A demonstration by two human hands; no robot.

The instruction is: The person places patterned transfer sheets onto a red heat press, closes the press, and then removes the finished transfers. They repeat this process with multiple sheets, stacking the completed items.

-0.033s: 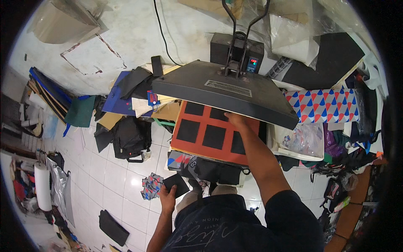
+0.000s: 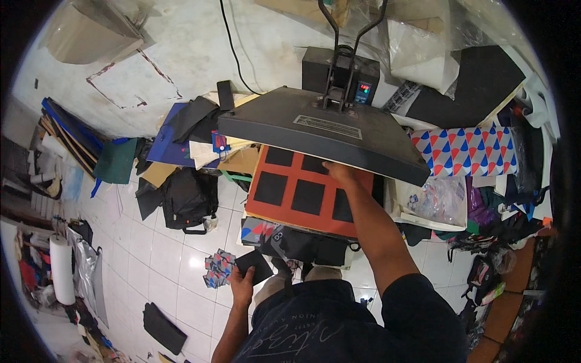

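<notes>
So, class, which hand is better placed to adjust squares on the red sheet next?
Probably the right hand: it is at a black square under the raised plate; the left hand, off the red sheet, holds a black piece.

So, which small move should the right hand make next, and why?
Perhaps the right hand should gently straighten the back-row black square: it seems to touch that square, the neighbouring squares sit in rows on the red sheet, and the raised press plate leaves room.

White floor tiles (image 2: 163, 263) (glossy), 1 pale wall (image 2: 187, 45)
</notes>
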